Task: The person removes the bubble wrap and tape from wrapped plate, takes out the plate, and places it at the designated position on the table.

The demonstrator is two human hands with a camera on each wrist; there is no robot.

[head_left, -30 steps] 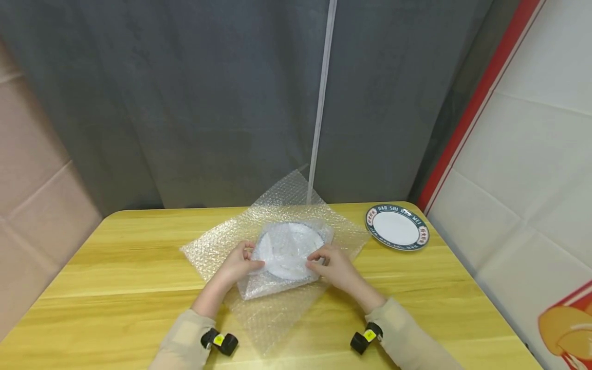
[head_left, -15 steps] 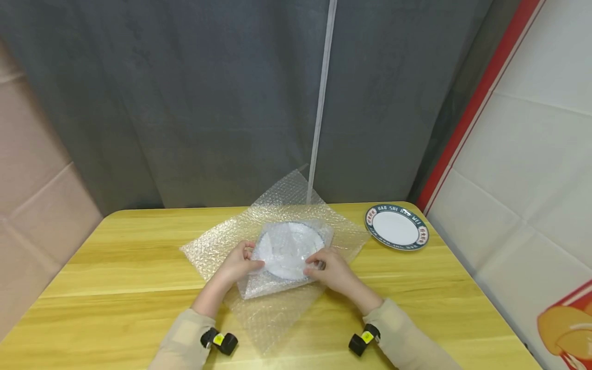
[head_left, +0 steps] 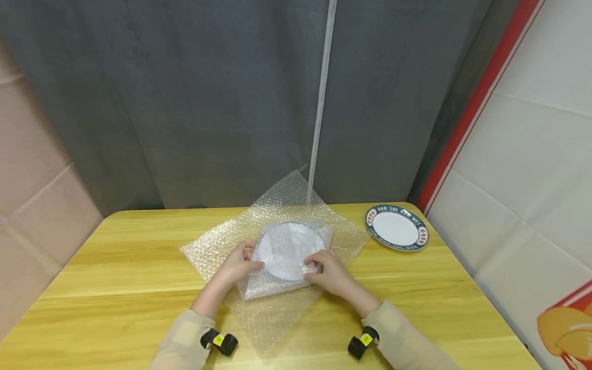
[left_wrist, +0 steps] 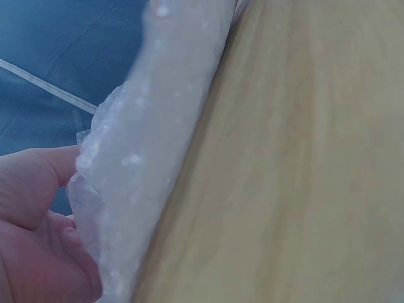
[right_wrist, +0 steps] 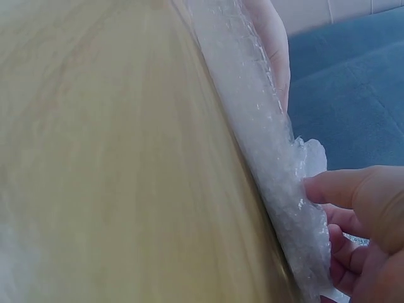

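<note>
A white plate (head_left: pixel 284 253) with a bluish rim lies under a folded layer of bubble wrap, on a larger spread sheet of bubble wrap (head_left: pixel 259 318). My left hand (head_left: pixel 238 263) grips the wrapped plate's left edge, thumb on top and fingers along the side. On the opposite edge, my right hand (head_left: pixel 332 271) pinches the bubble wrap between thumb and curled fingers. In the left wrist view, the left hand (left_wrist: pixel 41 221) holds the crinkled wrap edge. The right wrist view shows the right thumb (right_wrist: pixel 338 187) pressing the folded wrap, with the other fingers curled below it.
A second plate (head_left: pixel 395 228), white with a dark lettered rim, lies at the back right of the wooden table (head_left: pixel 139 257). Its left rim is close to the sheet's right corner. A grey curtain (head_left: pixel 208 103) hangs behind the table, where the sheet's far corner rises.
My right hand has shifted slightly left and toward me along the wrapped plate's right edge, its fingers moving on the wrap. My left hand and the plates have stayed in place.
</note>
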